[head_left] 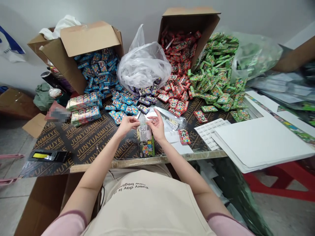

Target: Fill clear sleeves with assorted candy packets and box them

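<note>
My left hand (129,125) pinches the upper left edge of a clear plastic bag (143,124). My right hand (157,127) grips the opposite side of that edge, thumb against fingers, with the index finger raised. Inside the bag, or just beneath it, a dark printed packet (146,144) with green, yellow and white markings lies near the table's front edge. Just beyond my hands is a flat clear sleeve with black-and-white cards (172,121). A single red packet (184,137) rests on white paper to the right of my right hand.
Blue packets (99,70) and red packets (182,52) spill from cardboard boxes; green packets (216,72) pile at right. A plastic bag (145,65) stands behind purple packets. Wrapped bundles (85,114) and a black tool (49,156) lie left, white boards (263,141) right. Another person's arm (297,57) reaches in.
</note>
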A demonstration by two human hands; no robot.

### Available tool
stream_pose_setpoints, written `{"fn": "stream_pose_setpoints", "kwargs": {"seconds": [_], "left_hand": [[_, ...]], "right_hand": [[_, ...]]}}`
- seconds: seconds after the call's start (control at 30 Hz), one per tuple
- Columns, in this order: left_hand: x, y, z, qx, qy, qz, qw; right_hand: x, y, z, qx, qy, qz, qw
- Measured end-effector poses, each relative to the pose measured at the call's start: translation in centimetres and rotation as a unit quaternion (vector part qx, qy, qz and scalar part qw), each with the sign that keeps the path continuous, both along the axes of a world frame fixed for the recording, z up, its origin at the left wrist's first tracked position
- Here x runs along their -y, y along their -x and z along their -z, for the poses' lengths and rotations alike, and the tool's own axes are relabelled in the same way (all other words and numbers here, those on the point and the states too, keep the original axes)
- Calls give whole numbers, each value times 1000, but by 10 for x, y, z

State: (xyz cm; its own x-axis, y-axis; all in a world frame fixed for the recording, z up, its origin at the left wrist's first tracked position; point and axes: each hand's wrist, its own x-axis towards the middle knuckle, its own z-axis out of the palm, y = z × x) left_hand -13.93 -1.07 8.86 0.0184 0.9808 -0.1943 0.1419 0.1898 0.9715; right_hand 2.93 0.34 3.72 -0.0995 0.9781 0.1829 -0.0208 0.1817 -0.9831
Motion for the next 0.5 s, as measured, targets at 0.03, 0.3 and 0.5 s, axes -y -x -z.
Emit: {"fn": "stream_pose_setpoints", "kwargs": {"seconds": [0.03, 0.3, 0.5], "left_hand": [[1, -2, -1, -22, -14, 0, 1000], [20, -15, 8, -219, -179, 18, 959], [28, -17, 3, -267, -232, 60, 933]], "right_hand": [[1, -1, 0, -3, 4, 4, 1000], [-2, -14, -13, -18, 7, 29, 999], [-28, -35, -65, 17, -6, -68, 998]]}}
